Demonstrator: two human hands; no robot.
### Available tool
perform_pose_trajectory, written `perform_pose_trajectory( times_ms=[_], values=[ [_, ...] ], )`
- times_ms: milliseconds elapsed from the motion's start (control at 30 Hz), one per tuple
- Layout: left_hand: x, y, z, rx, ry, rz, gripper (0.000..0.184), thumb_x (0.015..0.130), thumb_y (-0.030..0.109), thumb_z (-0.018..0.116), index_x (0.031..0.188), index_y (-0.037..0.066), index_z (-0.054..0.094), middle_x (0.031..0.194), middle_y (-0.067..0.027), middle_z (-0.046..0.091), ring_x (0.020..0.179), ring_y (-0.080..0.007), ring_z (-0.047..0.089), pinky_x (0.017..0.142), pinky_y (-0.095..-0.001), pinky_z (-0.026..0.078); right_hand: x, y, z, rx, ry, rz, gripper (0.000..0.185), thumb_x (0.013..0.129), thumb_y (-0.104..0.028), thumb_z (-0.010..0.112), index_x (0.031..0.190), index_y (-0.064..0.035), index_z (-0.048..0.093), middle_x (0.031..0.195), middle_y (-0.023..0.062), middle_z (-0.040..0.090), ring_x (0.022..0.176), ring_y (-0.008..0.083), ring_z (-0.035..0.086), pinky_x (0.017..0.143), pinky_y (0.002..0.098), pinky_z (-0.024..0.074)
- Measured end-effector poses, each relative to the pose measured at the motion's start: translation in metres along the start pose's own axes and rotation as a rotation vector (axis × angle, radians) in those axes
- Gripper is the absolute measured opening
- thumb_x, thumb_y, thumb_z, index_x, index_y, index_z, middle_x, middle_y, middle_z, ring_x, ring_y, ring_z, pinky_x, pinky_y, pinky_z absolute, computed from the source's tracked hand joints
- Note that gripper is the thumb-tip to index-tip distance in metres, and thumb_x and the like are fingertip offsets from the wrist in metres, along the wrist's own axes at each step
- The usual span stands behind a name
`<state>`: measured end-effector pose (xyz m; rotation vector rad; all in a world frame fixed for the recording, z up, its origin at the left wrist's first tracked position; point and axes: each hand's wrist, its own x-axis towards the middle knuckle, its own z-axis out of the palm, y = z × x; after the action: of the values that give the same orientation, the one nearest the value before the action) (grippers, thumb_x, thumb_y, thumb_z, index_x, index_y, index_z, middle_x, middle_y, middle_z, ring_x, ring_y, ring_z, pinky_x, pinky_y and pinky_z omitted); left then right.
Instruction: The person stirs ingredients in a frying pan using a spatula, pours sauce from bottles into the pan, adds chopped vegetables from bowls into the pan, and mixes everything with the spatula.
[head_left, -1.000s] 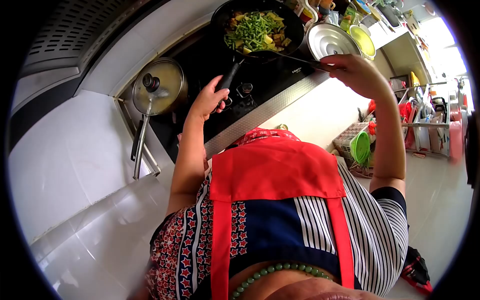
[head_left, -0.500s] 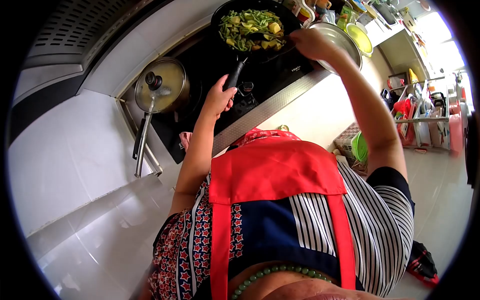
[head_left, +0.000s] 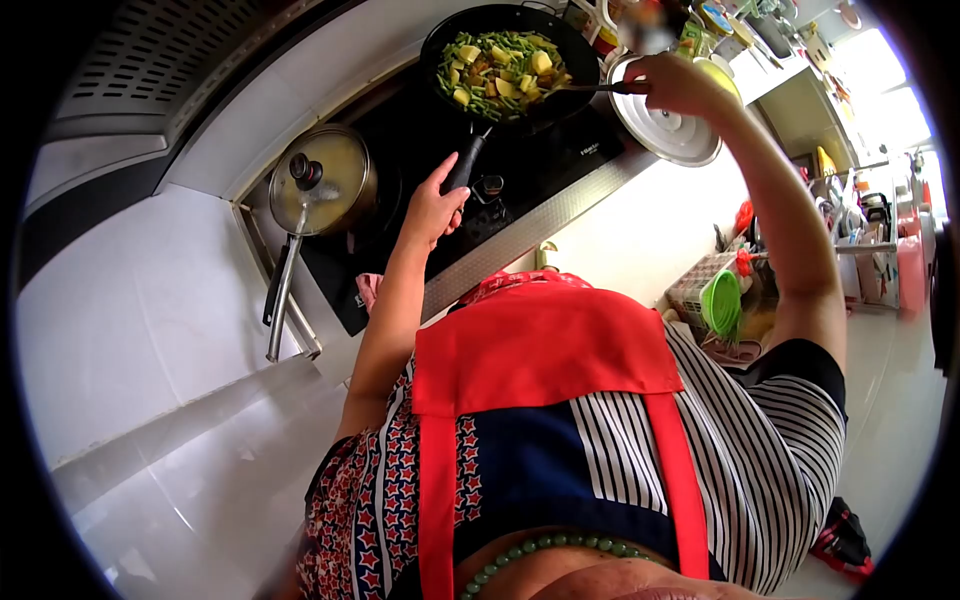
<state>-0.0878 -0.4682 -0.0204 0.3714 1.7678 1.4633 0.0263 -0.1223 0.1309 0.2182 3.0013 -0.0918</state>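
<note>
My left hand (head_left: 432, 208) is closed around the black handle of a wok (head_left: 572, 45), index finger stretched along it. Cut green beans with yellow chunks that look like potato (head_left: 500, 78) lie in the wok. My right hand (head_left: 678, 85) grips the dark handle of a spatula (head_left: 602, 88), to the right of the wok. The spatula's head is at the right edge of the food and is hard to make out. Below my right hand lies a round metal lid (head_left: 672, 135), partly covered by the hand.
The wok sits on a black cooktop (head_left: 545, 155). To the left stands a lidded pot (head_left: 335, 195) with a long metal utensil (head_left: 284, 300) across its side. Jars and packets crowd the counter's back right. A basket (head_left: 690, 290) and a rack (head_left: 870, 245) are at right.
My right hand has moved right and slightly up, bringing the spatula toward the wok's right side. The food has shifted in the wok. My left hand stays on the handle, its index finger now straighter.
</note>
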Motion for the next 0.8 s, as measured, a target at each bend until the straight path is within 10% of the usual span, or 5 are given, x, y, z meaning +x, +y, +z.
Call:
perform_pose_trajectory(
  times_ms=[233,333,433,800],
  values=[
    [-0.005,0.008,0.004,0.071,0.018,-0.024,0.062,0.083,0.009,0.057,0.141,0.016,0.037,0.065,-0.0027,0.053,0.045,-0.0081,0.047,0.039,-0.0219,0.037,0.004,-0.010,0.034,0.158,0.117,0.039,0.034,0.076,-0.006,0.058,0.109,-0.0099,0.064,0.094,0.0121,0.067,0.090,0.0300,0.063,0.081,0.0354,0.0494],
    [-0.006,0.014,0.004,0.219,0.060,-0.014,0.061,0.082,0.011,0.058,0.140,0.017,0.039,0.068,-0.0038,0.056,0.046,-0.0092,0.050,0.042,-0.0232,0.041,-0.003,0.024,0.021,0.233,0.134,-0.127,0.031,0.079,-0.009,0.059,0.110,-0.0102,0.064,0.083,0.0114,0.067,0.074,0.0255,0.066,0.067,0.0336,0.0522],
    [-0.003,0.014,0.009,0.396,0.118,0.002,0.061,0.080,0.014,0.059,0.139,0.019,0.041,0.072,-0.0093,0.061,0.047,-0.0148,0.055,0.048,-0.0285,0.047,-0.028,0.024,-0.032,0.703,-0.165,0.317,0.032,0.087,-0.014,0.055,0.118,-0.0069,0.059,0.069,0.0044,0.061,0.042,0.0069,0.051,0.037,0.0216,0.0413],
    [0.002,0.009,0.015,0.651,0.277,0.083,0.059,0.078,0.017,0.060,0.134,0.022,0.046,0.088,-0.0226,0.064,0.075,-0.0356,0.064,0.069,-0.0396,0.050,0.061,0.105,0.033,1.090,-0.345,0.540,0.022,0.089,-0.019,0.048,0.107,-0.0103,0.058,0.071,0.0043,0.064,0.038,0.0028,0.039,0.031,0.0175,0.0238]
  ],
)
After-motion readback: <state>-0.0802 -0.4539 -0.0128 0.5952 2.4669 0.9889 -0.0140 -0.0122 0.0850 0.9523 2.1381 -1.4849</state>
